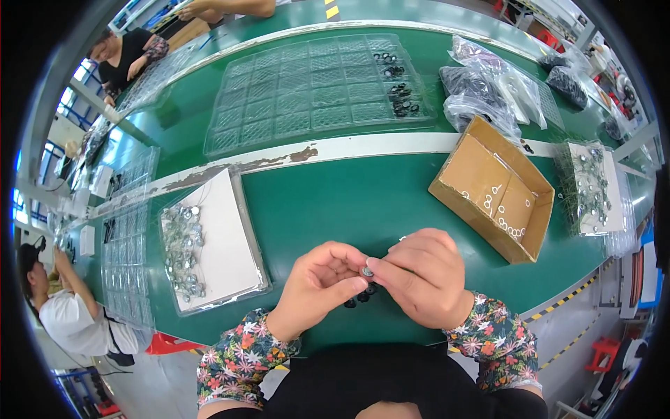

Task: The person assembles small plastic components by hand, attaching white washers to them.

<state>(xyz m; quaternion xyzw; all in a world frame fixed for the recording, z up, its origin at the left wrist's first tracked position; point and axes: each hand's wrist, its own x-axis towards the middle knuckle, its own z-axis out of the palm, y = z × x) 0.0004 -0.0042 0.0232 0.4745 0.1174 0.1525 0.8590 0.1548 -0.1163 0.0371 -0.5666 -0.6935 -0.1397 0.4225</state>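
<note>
Over the near part of the green table, my left hand (317, 283) and my right hand (427, 276) meet at the fingertips. Between them they pinch a small round metallic part (367, 272), its detail too small to make out. Several small black round parts (359, 297) lie on the table just below the fingers, partly covered by my hands. Something small and white (403, 238) shows at the far edge of my right hand; I cannot tell what it is.
To the left lies a tray with a white sheet (220, 234) and small metallic parts with thin wires (185, 244). A cardboard box (481, 157) holding white rings stands right, beside another parts tray (593, 188). Beyond the white ledge are a clear compartment tray (307, 87) and plastic bags (481, 91).
</note>
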